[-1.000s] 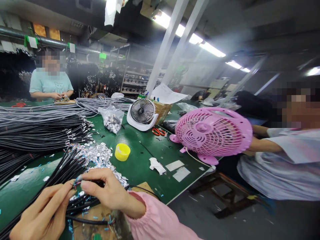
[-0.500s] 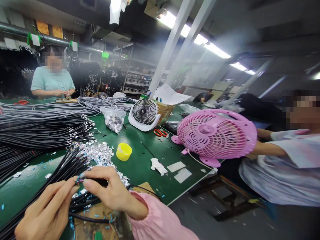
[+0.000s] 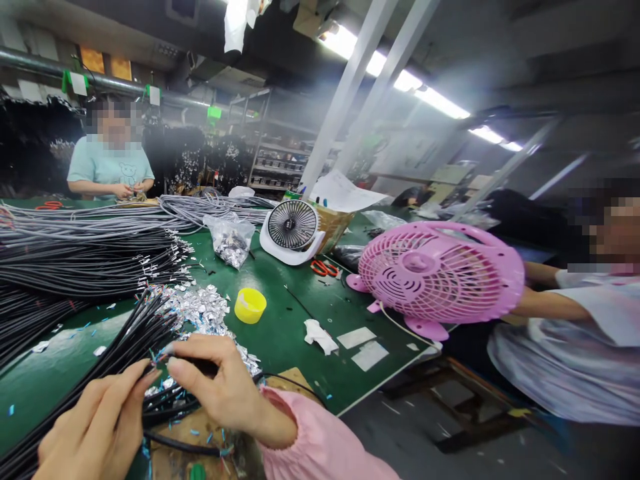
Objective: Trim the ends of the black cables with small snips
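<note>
At the lower left, my left hand pinches the end of a black cable, where thin coloured wires stick out. My right hand, in a pink sleeve, has its thumb and forefinger closed on those same wires from the other side. Black cables run beneath and behind both hands, their stripped ends pointing right. Scraps of silver foil are heaped just beyond my fingers. A wooden board lies below my hands.
A yellow cup, a bag of small parts, a white fan, orange scissors and a pink fan stand on the green table. One person sits across, another at right.
The coloured wires between my fingertips are more spread and visible. My left hand has shifted slightly right and down. The whole view has moved a little.
</note>
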Available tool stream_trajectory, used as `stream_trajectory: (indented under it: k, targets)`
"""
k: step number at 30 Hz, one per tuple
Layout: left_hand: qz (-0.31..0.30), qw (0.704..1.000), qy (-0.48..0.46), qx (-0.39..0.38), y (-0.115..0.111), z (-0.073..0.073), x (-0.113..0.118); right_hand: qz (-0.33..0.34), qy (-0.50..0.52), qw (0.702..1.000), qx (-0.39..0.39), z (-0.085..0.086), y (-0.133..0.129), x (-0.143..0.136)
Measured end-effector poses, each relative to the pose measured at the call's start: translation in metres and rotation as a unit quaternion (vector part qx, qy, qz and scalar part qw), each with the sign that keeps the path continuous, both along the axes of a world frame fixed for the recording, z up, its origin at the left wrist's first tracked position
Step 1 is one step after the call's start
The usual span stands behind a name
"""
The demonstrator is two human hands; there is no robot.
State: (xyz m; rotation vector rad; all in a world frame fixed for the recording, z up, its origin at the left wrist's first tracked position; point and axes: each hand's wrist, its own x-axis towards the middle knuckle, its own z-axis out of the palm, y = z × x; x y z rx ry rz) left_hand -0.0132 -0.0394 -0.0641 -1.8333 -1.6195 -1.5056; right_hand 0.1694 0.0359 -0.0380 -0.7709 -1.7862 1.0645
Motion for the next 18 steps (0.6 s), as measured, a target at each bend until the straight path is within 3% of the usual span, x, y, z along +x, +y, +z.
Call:
stream_trajectory:
  k: [4, 6, 8, 10, 13, 18]
  targets:
    - [0.006, 1.000, 0.000, 0.021, 0.004, 0.013, 0.009, -0.026, 0.004, 1.000, 0.013, 0.001, -0.005, -0.001]
    - [-0.038, 0.997, -0.070, -0.009, 0.009, 0.024, 0.013, -0.035, -0.003, 0.999, 0.022, 0.001, -0.006, -0.002]
    - [-0.115, 0.976, -0.154, -0.098, 0.014, 0.034, 0.013, -0.040, -0.009, 0.999, 0.033, 0.001, -0.006, -0.003]
    - [-0.190, 0.931, -0.229, -0.213, 0.018, 0.041, 0.009, -0.039, -0.007, 0.998, 0.046, 0.001, -0.005, -0.003]
    - [-0.246, 0.850, -0.320, -0.339, 0.020, 0.048, 0.003, -0.022, -0.003, 0.998, 0.057, 0.001, -0.003, -0.001]
    - [-0.280, 0.751, -0.449, -0.395, 0.014, 0.061, 0.009, 0.049, -0.005, 0.999, 0.018, -0.004, 0.005, 0.002]
